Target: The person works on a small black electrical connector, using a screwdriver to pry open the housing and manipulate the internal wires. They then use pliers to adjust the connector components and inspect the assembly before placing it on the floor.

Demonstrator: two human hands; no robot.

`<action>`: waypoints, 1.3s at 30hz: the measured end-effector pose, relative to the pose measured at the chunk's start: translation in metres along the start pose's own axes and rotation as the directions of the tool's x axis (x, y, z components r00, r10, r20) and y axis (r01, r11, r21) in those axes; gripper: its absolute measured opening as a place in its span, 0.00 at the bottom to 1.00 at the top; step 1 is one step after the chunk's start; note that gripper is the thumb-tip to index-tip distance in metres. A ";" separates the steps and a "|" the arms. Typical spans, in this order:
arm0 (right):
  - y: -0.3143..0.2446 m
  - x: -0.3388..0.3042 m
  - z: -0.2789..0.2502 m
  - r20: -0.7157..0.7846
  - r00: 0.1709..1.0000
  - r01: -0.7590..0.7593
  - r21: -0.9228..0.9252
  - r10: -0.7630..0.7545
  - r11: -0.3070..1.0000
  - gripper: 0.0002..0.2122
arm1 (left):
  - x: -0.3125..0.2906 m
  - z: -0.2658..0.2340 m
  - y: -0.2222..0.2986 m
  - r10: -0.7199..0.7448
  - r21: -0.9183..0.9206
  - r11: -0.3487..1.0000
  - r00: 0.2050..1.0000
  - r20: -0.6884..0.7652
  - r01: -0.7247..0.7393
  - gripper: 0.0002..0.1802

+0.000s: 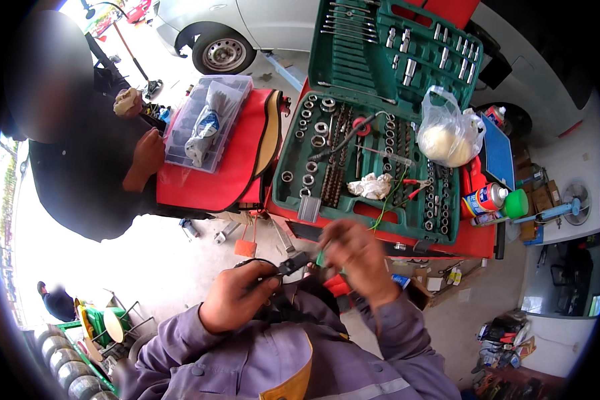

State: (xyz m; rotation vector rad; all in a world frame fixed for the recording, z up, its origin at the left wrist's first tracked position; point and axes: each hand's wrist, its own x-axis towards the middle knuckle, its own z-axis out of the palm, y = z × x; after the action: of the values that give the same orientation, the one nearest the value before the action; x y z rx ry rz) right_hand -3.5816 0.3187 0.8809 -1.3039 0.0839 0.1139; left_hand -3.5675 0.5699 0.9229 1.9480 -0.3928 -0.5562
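Observation:
In front of my body my left hand (240, 297) is closed around a black cable, with a black electrical connector (295, 263) sticking out past the fingertips toward the right. My right hand (359, 257) is smeared by motion just right of the connector. Its fingers are curled around something with a green part (321, 259), too blurred to name. Beyond the hands lies an opened green socket set case (300, 183) full of sockets and bits. On it rest a crumpled white rag (371, 187), a coiled-end black cable (343, 143) and a thin green wire (388, 200).
A bag with pale buns (447, 137) sits on the case's right side, near spray cans (485, 199). At left, a person in black (80, 173) holds food beside a clear plastic organizer (230, 87) on a red cover (213, 190). A silver car (273, 27) stands behind.

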 end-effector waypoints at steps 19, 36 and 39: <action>0.500 0.010 0.213 0.602 0.037 0.516 -0.695 0.798 0.501 0.28 | -0.137 -0.095 -0.304 -0.437 -0.146 0.883 0.664 -0.607 0.447 0.08; 0.010 0.070 0.068 0.016 0.999 -0.041 -0.340 0.050 0.940 0.13 | -0.125 -0.094 -0.233 -0.328 -0.479 0.870 0.861 -0.389 0.115 0.07; -0.026 0.095 -0.007 -0.289 0.948 -0.003 -0.418 -0.130 0.909 0.13 | -0.094 -0.107 -0.167 -0.237 -0.530 0.848 0.903 -0.359 0.012 0.08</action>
State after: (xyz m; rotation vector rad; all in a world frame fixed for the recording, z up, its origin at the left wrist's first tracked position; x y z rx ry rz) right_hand -3.4838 0.3089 0.8925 -1.7426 0.2995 -0.1422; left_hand -3.5842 0.7683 0.8304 1.5087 0.1555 -0.2753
